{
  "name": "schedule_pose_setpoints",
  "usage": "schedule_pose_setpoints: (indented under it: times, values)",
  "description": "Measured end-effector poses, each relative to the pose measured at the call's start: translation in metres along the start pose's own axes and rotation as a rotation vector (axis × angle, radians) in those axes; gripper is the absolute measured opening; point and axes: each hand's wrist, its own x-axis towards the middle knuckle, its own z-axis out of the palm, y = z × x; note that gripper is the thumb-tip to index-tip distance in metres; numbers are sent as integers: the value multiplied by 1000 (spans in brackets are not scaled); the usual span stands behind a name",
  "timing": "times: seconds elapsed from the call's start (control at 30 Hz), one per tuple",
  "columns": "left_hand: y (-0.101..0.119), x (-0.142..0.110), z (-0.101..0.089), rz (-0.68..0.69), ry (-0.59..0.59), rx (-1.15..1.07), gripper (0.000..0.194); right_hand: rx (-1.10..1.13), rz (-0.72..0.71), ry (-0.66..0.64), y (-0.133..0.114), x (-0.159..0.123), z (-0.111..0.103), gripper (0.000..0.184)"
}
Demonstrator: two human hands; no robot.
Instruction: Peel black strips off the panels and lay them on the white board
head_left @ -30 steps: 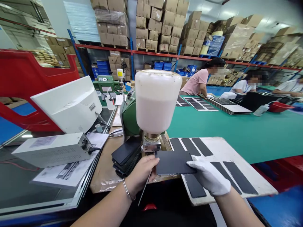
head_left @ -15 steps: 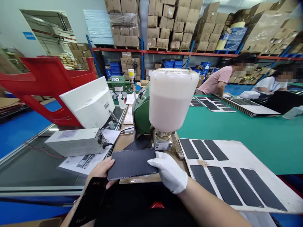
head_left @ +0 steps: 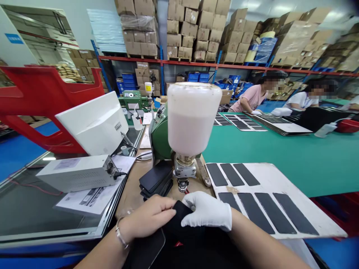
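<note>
Low against the dark clothing, my bare left hand (head_left: pixel 155 216) pinches one edge of a thin black panel (head_left: pixel 177 216). My right hand (head_left: pixel 209 212), in a white glove, grips its other side. The panel is tilted and blends into the dark background, so its outline is hard to see. Below my left wrist lies another dark piece (head_left: pixel 148 248) with a rounded, pale edge. Just beyond my hands a stack of black panels (head_left: pixel 157 177) sits beside the green machine (head_left: pixel 162 136). The machine's metal roller head (head_left: pixel 183 173) is under a large bottle of milky liquid (head_left: pixel 193 119).
To the right, a white board (head_left: pixel 272 179) bears several black panels in two rows. A grey power box (head_left: pixel 81 173) and a white monitor (head_left: pixel 95 123) stand left, before a red plastic stool (head_left: pixel 47 108). Two people work across the green table (head_left: pixel 252 149).
Both hands have brought the black panel down and toward the body, tilting it from its flatter pose before the roller head. The stack is now uncovered. The view has shifted slightly right.
</note>
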Motion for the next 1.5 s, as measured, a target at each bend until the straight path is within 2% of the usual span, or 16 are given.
schedule_pose_setpoints:
  times: [0.07,0.17,0.23,0.3,0.47,0.57,0.7,0.87,0.97,1.03,1.1,1.17,1.23,1.33,1.4,1.5]
  values:
    - [-16,24,1,-31,-116,-79,32,150,18,-4,6,-7,-2,24]
    - [-45,54,1,-55,-283,-277,67,539,-41,73,12,-19,-10,27]
    - [-58,65,6,-8,-321,-393,80,726,-78,167,13,-25,-16,32]
    - [-63,69,11,64,-309,-503,80,829,-76,239,11,-26,-20,32]
    - [-57,47,3,102,-251,-614,74,883,-55,286,-7,-9,-8,22]
    - [-59,22,-16,69,-171,-623,67,910,-114,183,-20,14,13,21]
    - [-63,-12,-33,278,-67,-753,52,905,-225,58,-37,41,39,24]
    - [-64,-31,-32,313,11,-739,54,759,-283,-94,-42,40,36,35]
    - [-71,-26,-30,235,-2,-668,58,558,-228,-185,-22,26,7,40]
    - [-79,-19,-31,163,-63,-620,58,391,-163,-169,1,14,-26,39]
    - [-88,-11,-31,112,-146,-582,57,157,-92,-24,30,1,-69,37]
    - [-97,-2,-32,95,-230,-565,56,-152,32,275,60,-15,-120,49]
    - [-104,7,-30,81,-302,-567,56,-243,151,496,87,-35,-175,63]
    - [-110,20,-24,24,-373,-574,54,-349,333,745,119,-68,-245,62]
    - [-111,27,-18,-19,-376,-566,54,-403,433,859,134,-85,-274,51]
    - [-106,31,-11,-107,-288,-501,57,-461,515,964,147,-100,-290,32]
